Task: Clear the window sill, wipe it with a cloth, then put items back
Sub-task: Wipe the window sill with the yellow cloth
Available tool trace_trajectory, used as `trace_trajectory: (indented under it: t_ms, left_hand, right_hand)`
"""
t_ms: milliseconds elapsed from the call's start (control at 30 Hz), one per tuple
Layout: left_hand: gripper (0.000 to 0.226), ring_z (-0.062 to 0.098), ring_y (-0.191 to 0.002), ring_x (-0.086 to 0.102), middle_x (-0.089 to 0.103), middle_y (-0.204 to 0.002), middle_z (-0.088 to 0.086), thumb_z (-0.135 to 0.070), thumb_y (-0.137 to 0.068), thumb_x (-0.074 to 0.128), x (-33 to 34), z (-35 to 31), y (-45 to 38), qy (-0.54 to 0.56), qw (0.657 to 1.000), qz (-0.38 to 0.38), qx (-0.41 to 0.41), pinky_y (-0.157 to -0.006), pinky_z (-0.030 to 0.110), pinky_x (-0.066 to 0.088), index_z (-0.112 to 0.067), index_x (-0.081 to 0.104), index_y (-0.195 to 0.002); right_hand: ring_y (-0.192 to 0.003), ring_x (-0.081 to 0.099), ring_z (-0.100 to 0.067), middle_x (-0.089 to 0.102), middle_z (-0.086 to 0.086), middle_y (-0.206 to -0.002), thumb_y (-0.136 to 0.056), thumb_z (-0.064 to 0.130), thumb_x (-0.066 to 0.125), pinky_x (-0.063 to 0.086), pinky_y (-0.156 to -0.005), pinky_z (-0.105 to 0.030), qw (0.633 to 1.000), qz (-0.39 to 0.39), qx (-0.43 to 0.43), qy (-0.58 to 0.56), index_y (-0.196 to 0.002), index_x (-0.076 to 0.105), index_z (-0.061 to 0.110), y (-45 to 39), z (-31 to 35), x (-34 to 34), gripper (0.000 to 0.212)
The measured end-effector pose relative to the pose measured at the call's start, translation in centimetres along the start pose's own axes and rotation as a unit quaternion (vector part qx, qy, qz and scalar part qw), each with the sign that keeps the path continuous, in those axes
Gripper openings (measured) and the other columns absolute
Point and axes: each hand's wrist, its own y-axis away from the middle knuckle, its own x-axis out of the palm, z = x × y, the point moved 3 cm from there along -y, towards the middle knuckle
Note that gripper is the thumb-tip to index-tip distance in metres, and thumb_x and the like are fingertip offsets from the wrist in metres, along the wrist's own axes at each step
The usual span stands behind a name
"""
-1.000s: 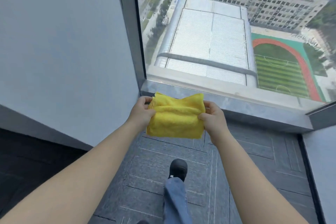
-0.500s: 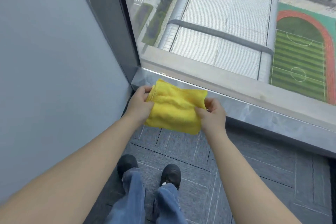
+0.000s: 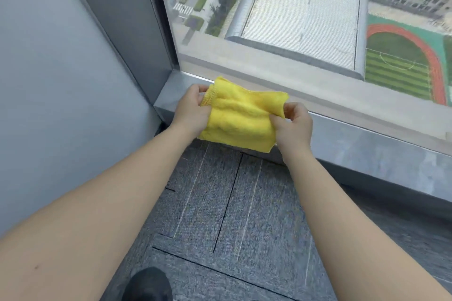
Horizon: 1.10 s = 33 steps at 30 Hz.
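Observation:
A folded yellow cloth (image 3: 241,115) hangs between both hands, just above the left end of the grey stone window sill (image 3: 367,139). My left hand (image 3: 193,107) grips the cloth's left edge. My right hand (image 3: 292,124) pinches its right edge between thumb and fingers. The sill runs from the left corner down to the right under a large window pane (image 3: 293,19). No items stand on the part of the sill that shows.
A grey wall (image 3: 61,80) and a dark window frame post (image 3: 146,19) close off the left. Grey carpet tiles (image 3: 232,215) cover the floor below the sill. My black shoe (image 3: 146,283) shows at the bottom edge.
The view has moved closer to the sill's left corner. Both hands have carried the cloth forward, over the sill's left end. My legs have mostly dropped out of view.

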Motion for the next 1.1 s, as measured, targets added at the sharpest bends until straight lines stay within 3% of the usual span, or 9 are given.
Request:
trace_trajectory:
  t_ms: [100,233,333,467,567,633,767,867,1100]
  left_hand:
    - [0.031,0.019,-0.090,0.055,0.057,-0.099,-0.001,-0.003,-0.081,0.052,1.5,2.4,-3.4,-0.023,0.999,0.003,0.023,-0.077,0.035,0.047,-0.022,0.047,-0.105]
    - [0.031,0.021,-0.095,0.053,0.057,-0.105,0.002,-0.007,-0.083,0.051,3.1,3.8,-6.7,-0.078,0.995,0.001,0.055,-0.082,0.032,0.043,-0.016,0.048,-0.113]
    - [0.033,0.022,-0.100,0.052,0.056,-0.112,0.007,-0.007,-0.084,0.053,3.7,4.1,-8.1,-0.131,0.989,-0.013,0.065,-0.081,0.026,0.038,-0.010,0.046,-0.116]
    - [0.036,0.027,-0.114,0.049,0.053,-0.125,0.014,-0.010,-0.083,0.057,3.5,4.8,-8.6,-0.187,0.979,-0.021,0.075,-0.093,0.032,0.037,-0.006,0.045,-0.117]
    - [0.032,0.030,-0.116,0.044,0.054,-0.124,0.015,-0.014,-0.083,0.057,2.6,5.5,-8.6,-0.239,0.966,-0.038,0.095,-0.091,0.032,0.034,-0.006,0.050,-0.113]
    - [0.028,0.031,-0.117,0.041,0.055,-0.122,0.014,-0.016,-0.084,0.054,1.8,5.8,-8.6,-0.264,0.958,-0.049,0.103,-0.091,0.033,0.031,-0.008,0.053,-0.111]
    - [0.023,0.032,-0.118,0.039,0.057,-0.121,0.012,-0.016,-0.086,0.049,0.6,6.4,-8.8,-0.293,0.948,-0.051,0.113,-0.096,0.036,0.030,-0.009,0.056,-0.107]
    - [0.024,0.031,-0.120,0.038,0.056,-0.122,0.012,-0.013,-0.087,0.045,-0.3,6.9,-8.7,-0.293,0.947,-0.060,0.118,-0.098,0.036,0.030,-0.008,0.055,-0.109]
    - [0.036,0.033,-0.123,0.042,0.053,-0.127,0.019,-0.013,-0.085,0.035,-3.0,8.4,-7.7,-0.310,0.936,-0.073,0.152,-0.099,0.028,0.021,-0.001,0.053,-0.113]
  right_hand:
    - [-0.090,0.046,-0.013,0.051,0.000,-0.095,-0.082,-0.001,0.054,0.030,-0.070,-0.015,0.999,-0.011,-0.030,0.033,-0.097,0.055,0.009,-3.0,-2.7,1.6,0.018]
    - [-0.091,0.044,-0.012,0.050,0.002,-0.097,-0.084,-0.002,0.051,0.027,-0.069,-0.012,0.996,-0.031,-0.048,0.064,-0.096,0.051,0.011,-5.3,-4.4,2.5,0.018]
    - [-0.096,0.049,-0.019,0.050,0.000,-0.104,-0.083,-0.002,0.052,0.035,-0.081,-0.020,0.996,-0.035,-0.036,0.080,-0.113,0.049,0.004,-6.0,-4.9,2.9,0.031]
    - [-0.125,0.034,-0.031,0.038,-0.018,-0.133,-0.079,0.001,0.058,0.020,-0.098,-0.023,0.974,-0.053,-0.091,0.201,-0.128,0.038,0.000,-5.4,-5.2,3.6,0.053]
    - [-0.122,0.041,-0.040,0.047,-0.026,-0.128,-0.077,0.005,0.055,0.023,-0.103,-0.032,0.948,-0.013,-0.199,0.247,-0.121,0.051,-0.004,-4.8,-4.9,5.5,0.045]
    - [-0.130,0.038,-0.037,0.044,-0.023,-0.137,-0.082,0.011,0.055,0.024,-0.109,-0.039,0.932,0.049,-0.211,0.290,-0.124,0.053,0.002,-5.0,-4.7,7.1,0.042]
    - [-0.145,0.008,-0.030,0.013,-0.004,-0.157,-0.092,0.038,0.045,0.004,-0.114,-0.054,0.867,0.155,-0.210,0.424,-0.143,0.026,0.029,-5.7,-4.5,10.2,0.055]
    - [-0.144,-0.009,-0.036,-0.006,0.000,-0.159,-0.090,0.058,0.028,-0.005,-0.110,-0.064,0.825,0.174,-0.189,0.503,-0.146,0.004,0.034,-5.9,-5.3,11.8,0.065]
    - [-0.143,-0.015,-0.037,-0.012,-0.005,-0.158,-0.091,0.059,0.019,-0.009,-0.110,-0.063,0.833,0.125,-0.142,0.519,-0.147,-0.006,0.024,-5.8,-5.7,13.7,0.071]
